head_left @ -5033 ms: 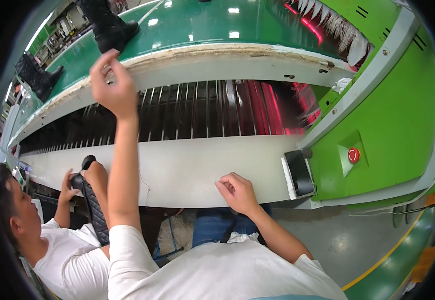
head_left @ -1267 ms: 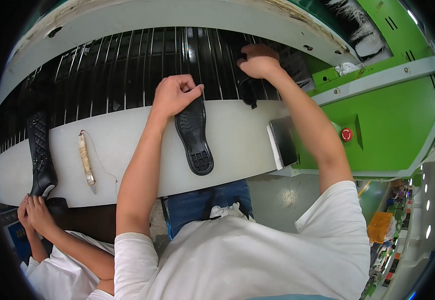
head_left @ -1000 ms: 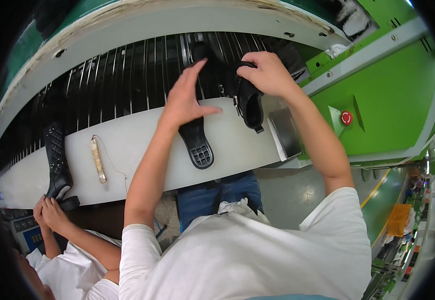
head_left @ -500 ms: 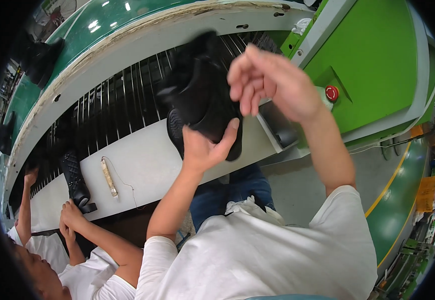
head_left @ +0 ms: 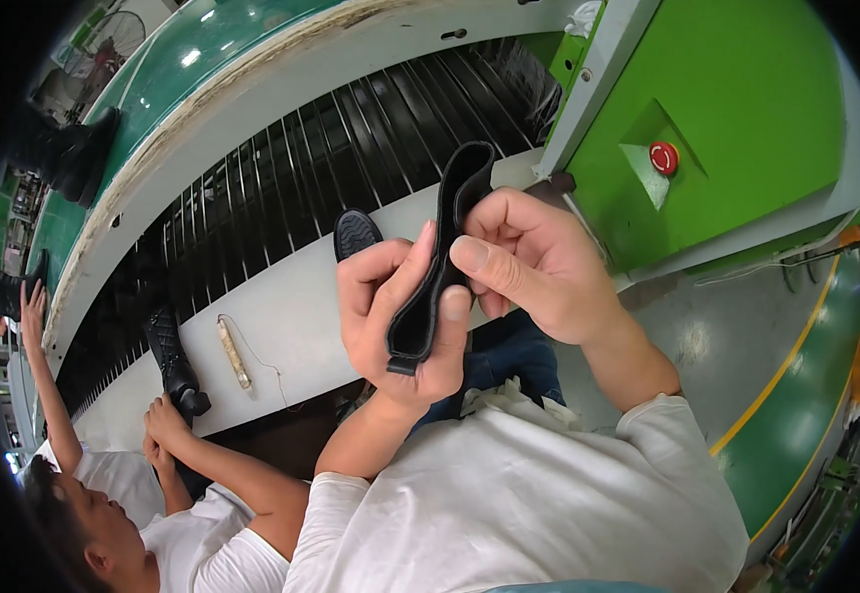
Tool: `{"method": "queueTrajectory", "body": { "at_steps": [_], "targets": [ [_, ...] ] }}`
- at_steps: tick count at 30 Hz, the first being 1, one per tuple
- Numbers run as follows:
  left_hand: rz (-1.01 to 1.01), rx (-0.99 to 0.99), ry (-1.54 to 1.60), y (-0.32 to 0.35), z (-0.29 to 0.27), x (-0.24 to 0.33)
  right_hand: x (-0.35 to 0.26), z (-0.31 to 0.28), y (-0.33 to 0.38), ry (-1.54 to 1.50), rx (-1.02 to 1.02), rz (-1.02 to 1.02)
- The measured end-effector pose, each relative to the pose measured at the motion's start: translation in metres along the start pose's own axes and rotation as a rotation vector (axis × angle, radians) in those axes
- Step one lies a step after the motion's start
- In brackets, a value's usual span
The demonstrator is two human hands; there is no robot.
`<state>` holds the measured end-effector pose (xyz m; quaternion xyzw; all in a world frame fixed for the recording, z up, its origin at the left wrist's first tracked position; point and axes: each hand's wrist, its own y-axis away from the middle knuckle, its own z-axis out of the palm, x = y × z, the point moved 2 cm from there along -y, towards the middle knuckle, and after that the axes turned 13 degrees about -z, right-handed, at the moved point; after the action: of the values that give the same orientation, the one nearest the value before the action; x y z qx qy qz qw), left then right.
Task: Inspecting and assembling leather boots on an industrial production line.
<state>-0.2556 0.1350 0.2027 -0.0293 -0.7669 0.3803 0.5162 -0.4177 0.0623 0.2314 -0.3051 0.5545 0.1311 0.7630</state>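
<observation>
A black boot [head_left: 469, 188] is held upright in front of me, its narrow top opening facing up and a small pull loop at the near end. My left hand [head_left: 390, 316] wraps round the near part of the shaft, thumb at the rim. On the other side, my right hand [head_left: 538, 262] pinches the rim with thumb and fingers. The lower part of this boot is hidden by my hands. Just beyond my left hand, a black shoe sole [head_left: 355, 233] with tread facing up lies on the white ledge [head_left: 296, 287].
Metal rollers [head_left: 351, 128] run behind the ledge. A green machine panel with a red stop button [head_left: 664, 158] stands at the right. A tape-wrapped stick [head_left: 233, 352] with a thread lies left. Beside it, a co-worker's hands [head_left: 165, 427] touch another black boot [head_left: 171, 351]. Boots [head_left: 64, 153] stand on the green belt.
The boot has been turned so that its opening faces up toward me. My right hand came in from the side and closed on its rim; my left hand shifted its hold to the shaft.
</observation>
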Motion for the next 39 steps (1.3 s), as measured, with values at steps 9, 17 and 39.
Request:
{"method": "queueTrajectory", "body": {
  "at_steps": [9,17,39],
  "targets": [
    [-0.041,0.156,0.085,0.012,0.007,-0.009,0.036,-0.004,0.021,-0.223,0.016,-0.011],
    [0.066,0.047,-0.012,0.012,0.008,-0.001,0.116,-0.057,0.068,-0.219,0.027,0.279],
    [0.223,-0.369,0.002,0.01,-0.029,0.01,0.046,-0.038,0.06,0.526,0.494,-0.471]
  ]
}}
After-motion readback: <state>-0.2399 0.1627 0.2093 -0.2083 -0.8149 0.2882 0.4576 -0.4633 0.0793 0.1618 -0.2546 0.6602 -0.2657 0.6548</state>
